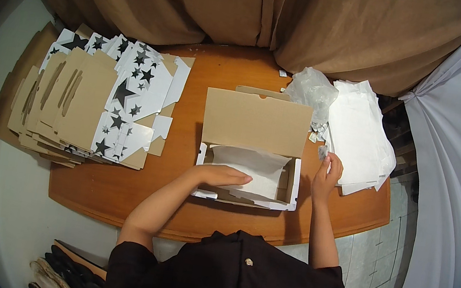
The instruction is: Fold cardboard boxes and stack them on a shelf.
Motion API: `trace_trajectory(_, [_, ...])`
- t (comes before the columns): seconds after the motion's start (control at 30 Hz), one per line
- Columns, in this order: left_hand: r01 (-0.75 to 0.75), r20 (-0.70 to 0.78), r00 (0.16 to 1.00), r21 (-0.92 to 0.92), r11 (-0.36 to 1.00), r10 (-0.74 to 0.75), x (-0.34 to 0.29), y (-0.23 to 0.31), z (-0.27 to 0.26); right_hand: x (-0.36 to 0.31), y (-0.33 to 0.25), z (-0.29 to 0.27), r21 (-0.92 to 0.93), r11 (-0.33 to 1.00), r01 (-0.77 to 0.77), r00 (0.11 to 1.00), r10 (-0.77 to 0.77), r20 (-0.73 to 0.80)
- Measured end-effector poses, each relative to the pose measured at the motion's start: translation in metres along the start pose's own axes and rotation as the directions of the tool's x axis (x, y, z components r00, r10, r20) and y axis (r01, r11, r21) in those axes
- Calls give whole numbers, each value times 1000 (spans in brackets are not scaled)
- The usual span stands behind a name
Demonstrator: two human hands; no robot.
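Observation:
An open cardboard box (pixel 255 124), brown inside with white outer edges, stands in the middle of the table with its lid raised at the back. A sheet of white paper (pixel 256 169) lines the inside of it. My left hand (pixel 222 176) reaches over the box's front left, fingers stretched out flat above or against the paper; I cannot tell if it touches. To the right of the box, my right hand (pixel 327 173) pinches a small greyish sachet (pixel 322 152). More small sachets (pixel 318 133) lie in a heap just beyond, beside a clear plastic bag (pixel 312 91).
A stack of white paper sheets (pixel 360 133) lies at the right. On the left is a large pile of flat cardboard boxes (pixel 88 102), some white with black stars. The wooden table (pixel 110 191) has a curved front edge. Brown curtains (pixel 227 6) hang behind; shoes (pixel 68 272) sit lower left.

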State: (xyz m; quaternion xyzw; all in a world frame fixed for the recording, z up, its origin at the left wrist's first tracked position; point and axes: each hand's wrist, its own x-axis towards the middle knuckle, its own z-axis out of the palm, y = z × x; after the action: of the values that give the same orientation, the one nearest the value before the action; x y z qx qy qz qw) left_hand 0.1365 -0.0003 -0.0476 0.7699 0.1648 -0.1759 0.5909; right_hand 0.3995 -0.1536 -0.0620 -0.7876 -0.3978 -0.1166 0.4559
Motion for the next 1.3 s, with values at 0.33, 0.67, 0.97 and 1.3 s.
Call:
trace_trajectory(0.33, [81, -502, 829, 543, 836, 246, -31, 9, 8, -40, -58, -27, 341, 940, 28, 982, -90, 168])
trace_trajectory(0.67, [237, -583, 497, 803, 546, 642, 7, -9, 12, -55, -77, -15, 90, 960, 264, 870, -277, 407])
trace_trajectory(0.97, [-103, -359, 839, 632, 768, 408, -44, 30, 12, -28, -91, -17, 285, 953, 105, 694, -275, 665])
trace_trajectory(1.3, [-48, -288, 910, 641, 766, 298, -59, 20, 30, -39, -74, 91, 211, 963, -170, -278, -252, 927])
